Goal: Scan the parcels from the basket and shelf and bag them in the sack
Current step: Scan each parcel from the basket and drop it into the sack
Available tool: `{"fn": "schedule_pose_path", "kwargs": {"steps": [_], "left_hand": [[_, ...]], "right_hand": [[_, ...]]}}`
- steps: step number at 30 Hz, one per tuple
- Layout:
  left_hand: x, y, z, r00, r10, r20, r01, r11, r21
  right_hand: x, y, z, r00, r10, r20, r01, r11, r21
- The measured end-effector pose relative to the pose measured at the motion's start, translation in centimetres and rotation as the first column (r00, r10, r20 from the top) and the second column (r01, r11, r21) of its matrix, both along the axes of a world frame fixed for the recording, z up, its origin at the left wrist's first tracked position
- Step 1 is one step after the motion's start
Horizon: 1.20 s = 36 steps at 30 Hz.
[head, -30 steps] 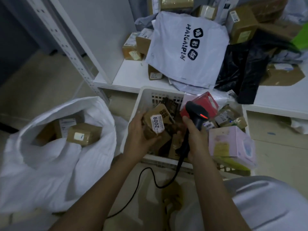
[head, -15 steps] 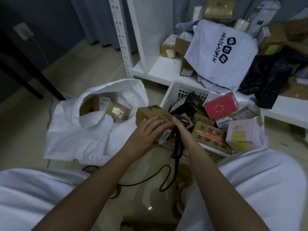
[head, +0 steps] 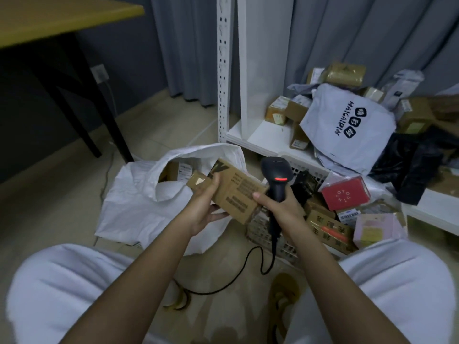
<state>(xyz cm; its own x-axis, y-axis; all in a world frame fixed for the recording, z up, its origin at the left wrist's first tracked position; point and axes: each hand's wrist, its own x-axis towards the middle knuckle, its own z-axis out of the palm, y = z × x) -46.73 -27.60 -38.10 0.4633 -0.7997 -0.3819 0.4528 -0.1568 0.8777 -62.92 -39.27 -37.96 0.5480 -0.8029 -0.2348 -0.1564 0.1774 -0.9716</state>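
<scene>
Your shelf unit point(head: 260, 135) stands at the back right, its bottom board heaped with brown boxes, a black bag point(head: 409, 167) and a big white mailer point(head: 347, 127) printed in dark letters. Far left, a yellow-topped table point(head: 49, 18) on black legs sits against the dark wall, well apart from the work.

On the floor in front of your left knee lies the white sack point(head: 149, 202), mouth open toward you, with a couple of brown parcels showing inside. Just beside it on the right, pushed up against the shelf, is the white basket point(head: 270, 232) — still loaded with a red box point(head: 345, 193), a pale pink box point(head: 377, 225), a brown box with red print and other parcels.

Between the two, you hold a brown cardboard parcel point(head: 236, 192) tilted above the sack's right edge. Your left hand point(head: 206, 207) grips its near left end, thumb on top, fingers curled underneath. Your right hand point(head: 280, 207) is wrapped around the handle of the black scanner point(head: 277, 177), thumb tip resting on the parcel's right edge. The scanner head stands upright just beside the parcel, a red light glowing on it — its black cable point(head: 248, 269) loops down to the floor between your knees.
</scene>
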Motion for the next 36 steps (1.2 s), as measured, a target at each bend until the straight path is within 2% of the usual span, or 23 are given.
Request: {"fn": "schedule_pose_path", "kwargs": {"steps": [4, 7, 12, 16, 20, 23, 26, 28, 32, 36], "left_hand": [[0.4, 1.0, 0.1, 0.982, 0.121, -0.148, -0.140, 0.983, -0.119], [0.5, 1.6, 0.3, 0.972, 0.145, -0.183, -0.178, 0.968, -0.178], [0.1, 2.0, 1.7, 0.985, 0.089, -0.151, -0.107, 0.988, -0.113], [0.3, 2.2, 2.1, 0.990, 0.020, -0.137, -0.030, 0.997, -0.072], [0.5, 2.1, 1.6, 0.988, 0.122, -0.096, -0.128, 0.990, -0.066], [1.0, 2.1, 1.0, 0.980, 0.181, -0.087, -0.188, 0.978, -0.092], [2.2, 2.2, 0.8, 0.981, 0.195, 0.000, -0.195, 0.977, -0.085], [3.1, 2.2, 1.0, 0.975, 0.219, 0.029, -0.216, 0.974, -0.073], [4.5, 1.8, 1.5, 0.965, 0.263, 0.004, -0.262, 0.963, -0.068], [5.1, 1.3, 1.5, 0.967, 0.250, 0.040, -0.248, 0.967, -0.061]], "right_hand": [[0.5, 0.9, 1.0, 0.994, -0.044, 0.100, 0.039, 0.998, 0.056], [0.9, 1.7, 1.2, 0.986, -0.053, 0.158, 0.040, 0.995, 0.088], [1.3, 2.7, 1.1, 0.973, -0.091, 0.211, 0.090, 0.996, 0.017], [1.7, 3.6, 1.3, 0.977, -0.058, 0.206, 0.066, 0.997, -0.034], [2.3, 3.9, 1.4, 0.980, -0.028, 0.196, 0.045, 0.995, -0.084], [2.5, 3.7, 1.5, 0.973, -0.082, 0.215, 0.098, 0.993, -0.064], [1.8, 3.4, 1.5, 0.979, -0.121, 0.167, 0.137, 0.986, -0.091], [1.3, 2.9, 1.7, 0.991, -0.077, 0.111, 0.091, 0.987, -0.134], [0.9, 2.7, 2.2, 0.991, 0.119, -0.054, -0.128, 0.968, -0.214], [0.5, 3.1, 2.6, 0.976, 0.200, -0.085, -0.214, 0.954, -0.212]]}}
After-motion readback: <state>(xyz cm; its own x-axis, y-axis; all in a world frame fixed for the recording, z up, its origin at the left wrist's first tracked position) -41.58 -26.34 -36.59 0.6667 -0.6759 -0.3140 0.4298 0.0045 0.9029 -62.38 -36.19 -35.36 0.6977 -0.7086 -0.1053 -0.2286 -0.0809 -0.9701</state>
